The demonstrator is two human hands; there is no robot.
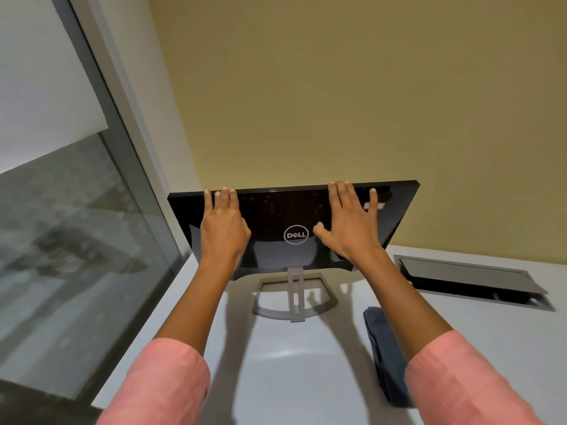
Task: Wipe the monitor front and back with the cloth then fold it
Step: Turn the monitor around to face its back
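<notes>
glossy black flat monitor (294, 228) w/ round silver logo stands on a grey u-shaped metal stand (295, 297) at the far side of the white desk (291, 378), its back panel facing the person, top edge tipped away toward the tan wall (337, 87). left hand (224, 228) lies flat on the back panel left of the logo, fingers straight, tips at the top edge; right hand (349, 222) flat right of the logo, fingers spread, thumb out toward the logo. both hands are pressed on the panel w/ fingers apart, nothing clutched, no cloth in either. dark blue folded cloth (388, 354) sits on the desk near side, right of the stand, just under and beside the right forearm in its pink sleeve (460, 381); part of it is hidden by that arm. key relation: cloth lies behind and below the hands, on the right side, long axis running near-to-far, so right hand is clearly the closer one to pick it up, left is well apart from it. judged: looks like positioning/steadying the monitor w/ back exposed; can't tell if wiping is done, since cloth already looks folded. grey recessed cable hatch (469, 280) at right, window (61, 240) at left.
</notes>
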